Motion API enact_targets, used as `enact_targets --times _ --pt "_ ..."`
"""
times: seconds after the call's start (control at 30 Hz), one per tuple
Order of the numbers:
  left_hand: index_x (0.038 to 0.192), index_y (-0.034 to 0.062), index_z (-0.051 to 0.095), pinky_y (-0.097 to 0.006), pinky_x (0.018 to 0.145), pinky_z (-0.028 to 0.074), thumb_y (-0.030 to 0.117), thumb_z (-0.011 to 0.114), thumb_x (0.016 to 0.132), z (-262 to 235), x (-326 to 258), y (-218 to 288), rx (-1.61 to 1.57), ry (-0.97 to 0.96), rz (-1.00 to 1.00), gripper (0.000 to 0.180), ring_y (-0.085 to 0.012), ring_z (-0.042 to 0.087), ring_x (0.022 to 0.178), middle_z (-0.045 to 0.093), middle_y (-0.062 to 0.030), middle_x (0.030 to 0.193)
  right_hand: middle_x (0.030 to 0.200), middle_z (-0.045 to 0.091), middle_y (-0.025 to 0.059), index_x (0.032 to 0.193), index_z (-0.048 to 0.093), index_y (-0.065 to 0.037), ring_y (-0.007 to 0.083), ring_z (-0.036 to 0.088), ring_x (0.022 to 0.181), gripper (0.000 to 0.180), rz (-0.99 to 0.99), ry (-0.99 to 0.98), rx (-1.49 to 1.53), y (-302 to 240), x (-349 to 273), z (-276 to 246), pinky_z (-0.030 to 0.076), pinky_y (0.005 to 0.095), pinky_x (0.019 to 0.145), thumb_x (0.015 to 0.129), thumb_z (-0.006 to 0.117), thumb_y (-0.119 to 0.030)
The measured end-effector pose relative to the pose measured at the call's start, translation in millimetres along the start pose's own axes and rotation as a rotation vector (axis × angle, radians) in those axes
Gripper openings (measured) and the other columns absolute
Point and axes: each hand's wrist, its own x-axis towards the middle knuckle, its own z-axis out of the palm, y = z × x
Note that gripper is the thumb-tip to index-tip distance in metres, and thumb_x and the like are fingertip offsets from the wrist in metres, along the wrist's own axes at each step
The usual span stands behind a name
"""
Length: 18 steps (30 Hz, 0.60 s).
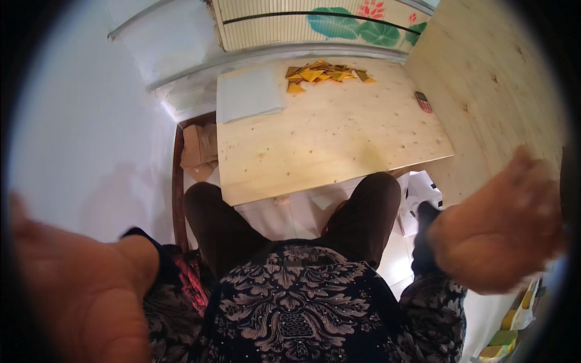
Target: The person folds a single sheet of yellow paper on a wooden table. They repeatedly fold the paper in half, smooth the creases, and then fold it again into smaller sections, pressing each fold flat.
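Both hands are raised close to the head camera, one on each side, well away from the table. My left hand (78, 296) fills the lower left, palm and wrist showing, its fingers cut off by the dark rim. On the right, my right hand (499, 227) is blurred by motion, and its fingers cannot be made out. Nothing held shows in either hand. Beyond my knees stands a pale wooden table (327, 142). A heap of folded gold paper pieces (313, 75), many triangular, lies at its far edge. A stack of whitish, translucent sheets (249, 95) covers the far left corner.
A small red and black keypad phone (423, 102) lies near the table's right edge, beside a wooden panel (490, 78). Brown cardboard (199, 150) sits left of the table. A white box (417, 196) is below its right side. Yellow and green packets (503, 342) lie at lower right.
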Motion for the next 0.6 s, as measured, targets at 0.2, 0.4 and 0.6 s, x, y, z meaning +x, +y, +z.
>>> enact_targets --times 0.2,0.4,0.6 --pt "0.093 -0.0010 0.065 -0.039 0.073 0.052 0.014 0.076 0.083 103.2 10.4 -41.5 -0.988 -0.036 -0.041 0.021 -0.0181 0.062 0.067 0.070 -0.0052 0.087 0.080 0.066 0.0082 0.102 0.068 -0.003 0.0181 0.062 0.072 0.021 0.863 -0.441 -0.046 56.5 -102.0 73.7 0.049 0.0284 0.068 0.081 0.073 -0.005" --pt "0.117 -0.0059 0.052 -0.040 0.046 0.036 0.017 0.057 0.092 130.4 33.2 -62.5 -1.019 -0.576 0.364 0.035 -0.0306 0.051 0.048 0.052 -0.0106 0.056 0.084 0.067 0.0019 0.108 0.066 -0.001 0.0095 0.061 0.073 0.022 1.420 -0.368 0.108 139.0 -250.2 88.0 0.050 0.0242 0.068 0.092 0.066 -0.016" --pt "0.085 0.0072 0.069 -0.031 0.065 0.048 0.010 0.070 0.081 146.5 -17.2 -123.2 -0.454 -0.142 -0.315 0.005 -0.0217 0.058 0.066 0.059 -0.0028 0.070 0.083 0.069 0.0041 0.101 0.068 -0.005 0.0132 0.065 0.069 0.030 1.782 -0.816 0.583 179.3 -346.6 98.5 0.053 0.0274 0.062 0.090 0.066 -0.033"
